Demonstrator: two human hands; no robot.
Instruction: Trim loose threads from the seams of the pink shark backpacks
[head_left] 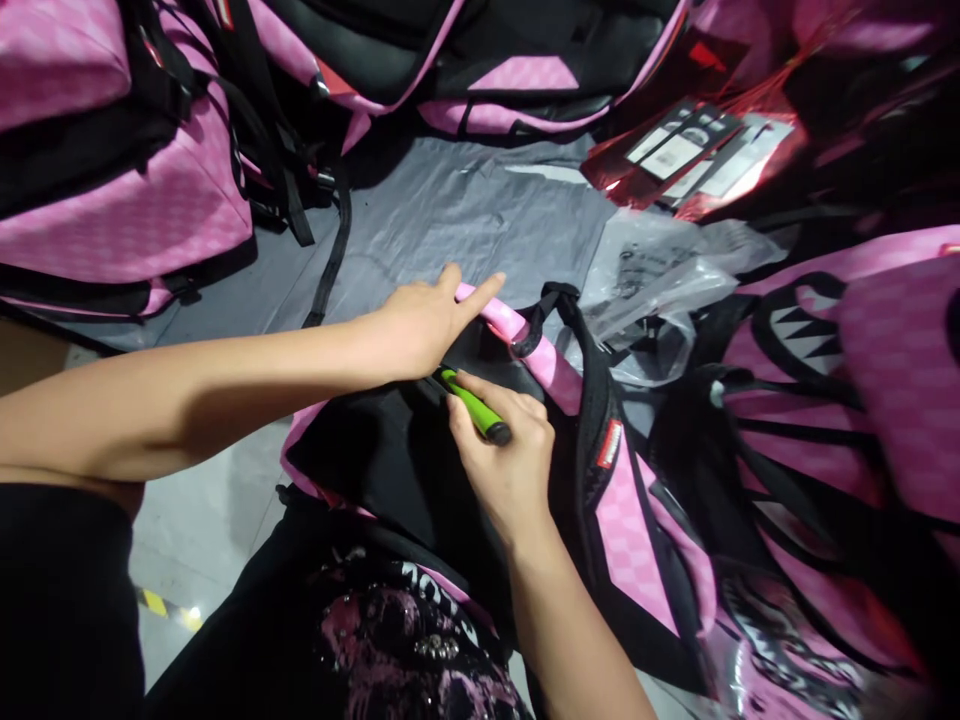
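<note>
A pink-and-black backpack point(551, 372) lies in front of me against my lap, its black inner side facing up. At its far pink edge is my left hand point(424, 320), fingers bent over the fabric and gripping it, some of them hidden. My right hand point(510, 440) is closed around a bright green pen-shaped tool point(474, 405) with a black end. The tool's tip points at the black fabric just below my left wrist; whether it touches cannot be made out. A black strap point(596, 420) with a red label runs down the backpack's right side.
More pink-and-black backpacks stand at the left point(172, 200), back point(525, 75) and right point(900, 370). Grey sheeting point(480, 210) covers the surface beyond my hands. Clear plastic bags point(652, 290) and red packets with tags point(690, 155) lie at the right back.
</note>
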